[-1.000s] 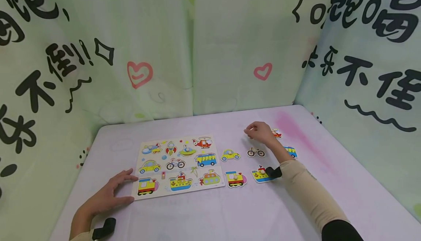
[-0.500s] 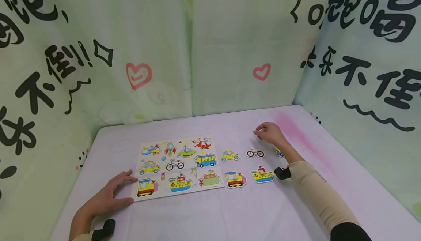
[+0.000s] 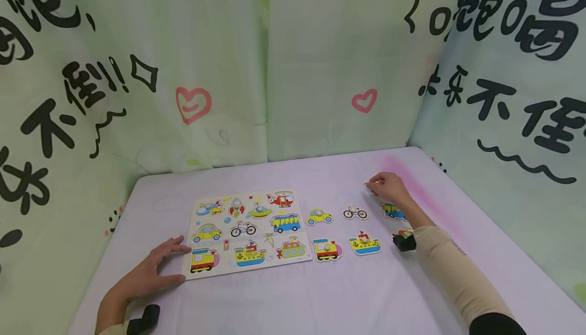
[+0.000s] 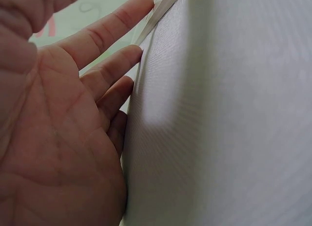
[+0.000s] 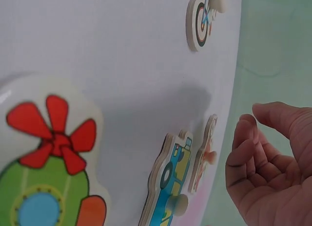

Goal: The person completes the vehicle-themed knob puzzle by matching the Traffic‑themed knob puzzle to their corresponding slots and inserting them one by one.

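Note:
My left hand (image 3: 144,271) rests at the left edge of the picture puzzle board (image 3: 289,263), thumb and fingertips touching it. In the left wrist view the fingers (image 4: 107,33) are extended. Above the back right of the table, my right hand (image 3: 388,186) hovers. In the right wrist view its fingers (image 5: 241,162) are loosely curled and nothing shows in its grasp. A small white spot at the fingertips in the head view is unclear. Near this hand are a bus piece (image 3: 391,210), a bicycle piece (image 3: 354,212), a submarine piece (image 5: 41,197) and a helicopter piece (image 5: 202,160).
A car piece (image 3: 319,216), a train piece (image 3: 327,249) and a ship piece (image 3: 364,243) lie right of the board. Several pieces have knobs. The table (image 3: 247,307) has a white cloth; a printed curtain (image 3: 297,70) stands behind it.
My right hand has moved to the right, from near the bicycle piece, uncovering the bus piece and part of the submarine piece while hiding the helicopter piece in the head view. The left hand stays put.

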Tool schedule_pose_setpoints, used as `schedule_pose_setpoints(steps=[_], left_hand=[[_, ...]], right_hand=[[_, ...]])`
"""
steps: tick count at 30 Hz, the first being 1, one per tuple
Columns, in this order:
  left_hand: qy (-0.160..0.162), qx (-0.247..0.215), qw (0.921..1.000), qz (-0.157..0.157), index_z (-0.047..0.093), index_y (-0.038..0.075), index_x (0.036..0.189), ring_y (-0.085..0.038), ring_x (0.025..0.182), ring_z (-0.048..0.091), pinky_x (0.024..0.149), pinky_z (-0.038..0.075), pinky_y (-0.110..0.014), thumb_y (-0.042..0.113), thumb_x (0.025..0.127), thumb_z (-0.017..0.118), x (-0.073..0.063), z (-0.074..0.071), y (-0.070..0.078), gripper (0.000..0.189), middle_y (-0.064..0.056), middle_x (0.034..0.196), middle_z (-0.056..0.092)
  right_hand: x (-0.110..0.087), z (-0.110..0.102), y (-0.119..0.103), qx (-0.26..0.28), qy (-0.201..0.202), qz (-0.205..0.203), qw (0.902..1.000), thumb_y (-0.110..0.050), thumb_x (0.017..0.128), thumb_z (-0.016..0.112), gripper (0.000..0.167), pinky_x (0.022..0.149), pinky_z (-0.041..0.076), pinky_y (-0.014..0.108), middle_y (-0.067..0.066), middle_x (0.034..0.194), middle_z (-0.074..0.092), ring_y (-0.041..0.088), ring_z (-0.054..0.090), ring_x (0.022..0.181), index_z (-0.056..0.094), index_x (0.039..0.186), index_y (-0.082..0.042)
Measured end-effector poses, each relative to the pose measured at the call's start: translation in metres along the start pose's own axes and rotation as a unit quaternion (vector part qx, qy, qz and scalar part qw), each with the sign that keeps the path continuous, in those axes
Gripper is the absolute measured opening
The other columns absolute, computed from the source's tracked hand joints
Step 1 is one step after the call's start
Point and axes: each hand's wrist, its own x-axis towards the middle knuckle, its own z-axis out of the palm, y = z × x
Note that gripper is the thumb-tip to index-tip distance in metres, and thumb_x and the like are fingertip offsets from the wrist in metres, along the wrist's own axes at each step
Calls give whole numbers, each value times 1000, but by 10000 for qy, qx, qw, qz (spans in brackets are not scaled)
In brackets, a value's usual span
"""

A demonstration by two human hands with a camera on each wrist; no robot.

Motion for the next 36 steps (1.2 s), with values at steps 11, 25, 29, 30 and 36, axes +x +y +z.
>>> schedule_pose_setpoints(steps=[11, 25, 29, 30, 36], left_hand=[[11, -19, 10000, 29, 62, 11, 129, -57, 147, 16, 110, 16, -80, 21, 79, 87, -2, -1, -1, 57, -30, 160, 33], [35, -82, 9999, 48, 62, 11, 129, -58, 147, 15, 111, 14, -80, 21, 79, 87, -1, -1, -1, 56, -29, 160, 33], [25, -82, 10000, -3, 62, 11, 129, -57, 147, 14, 111, 14, -80, 21, 79, 87, 0, -1, -2, 56, -29, 160, 32], [24, -87, 10000, -12, 62, 11, 129, -57, 148, 14, 111, 14, -80, 21, 79, 87, 0, 0, -2, 56, -29, 160, 32], [9, -124, 9999, -32, 62, 11, 129, -56, 148, 14, 111, 14, -80, 21, 80, 87, -1, -1, -2, 56, -28, 160, 32]], right_hand=[[4, -6, 10, 13, 23, 123, 9999, -24, 100, 64, 36, 72, 51, 26, 21, 101, 67, 28, 61, 85, 63, 118, 7], [15, -11, 17, -22, -18, 500, 9987, -23, 101, 62, 37, 82, 53, 36, 23, 107, 64, 32, 58, 94, 59, 121, 9], [19, -13, 19, -32, -53, 613, 9981, -23, 100, 64, 35, 80, 52, 36, 21, 103, 63, 32, 56, 93, 60, 117, 8], [19, -13, 19, -70, -63, 600, 9982, -23, 100, 64, 35, 79, 52, 35, 20, 101, 64, 32, 56, 92, 60, 116, 8], [21, -15, 21, -288, -143, 604, 9977, -21, 99, 65, 33, 76, 50, 33, 18, 94, 63, 31, 55, 90, 61, 112, 9]])
